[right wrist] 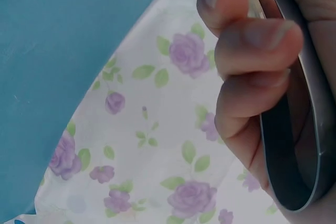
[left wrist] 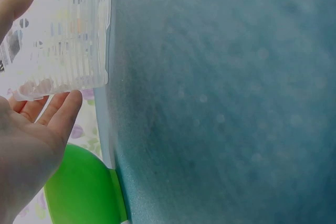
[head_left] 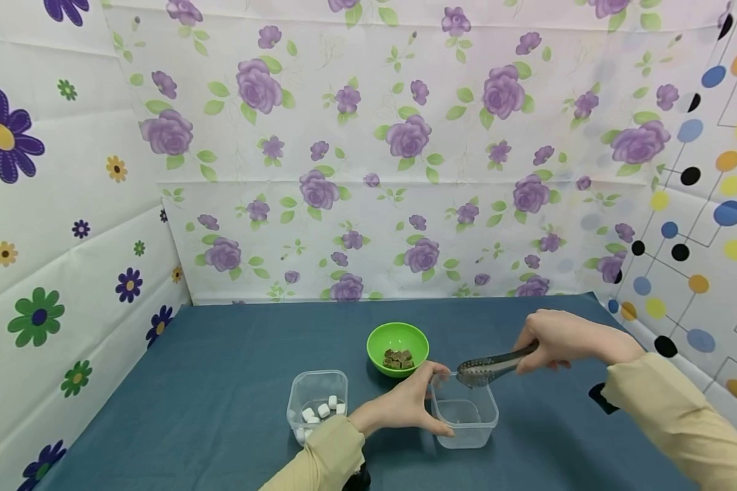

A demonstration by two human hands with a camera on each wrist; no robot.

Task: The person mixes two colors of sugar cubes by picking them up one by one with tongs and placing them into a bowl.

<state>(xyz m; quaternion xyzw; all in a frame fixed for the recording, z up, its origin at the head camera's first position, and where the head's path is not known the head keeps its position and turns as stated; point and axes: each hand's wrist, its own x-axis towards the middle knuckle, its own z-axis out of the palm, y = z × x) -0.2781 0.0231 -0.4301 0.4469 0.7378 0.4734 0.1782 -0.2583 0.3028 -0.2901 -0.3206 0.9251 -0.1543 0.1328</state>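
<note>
In the head view my left hand (head_left: 405, 404) spans a clear plastic container (head_left: 467, 438), thumb at its near side and fingers at its far side. The left wrist view shows the same hold, with the thumb and fingertips at the ribbed walls of the container (left wrist: 79, 51). My right hand (head_left: 559, 337) grips metal tongs (head_left: 488, 370), their tips over the far part of this container, in which no food shows. In the right wrist view, fingers curl round the tongs (right wrist: 315, 114) near their bent end.
Behind the left hand stands a green bowl (head_left: 399, 333) with several brown cubes (head_left: 398, 360). To the left, a second clear container (head_left: 316, 375) holds several small white pieces (head_left: 323, 410), partly behind the left sleeve. A dark blue cloth (head_left: 239, 382) covers the table; patterned sheets (head_left: 344, 136) surround it.
</note>
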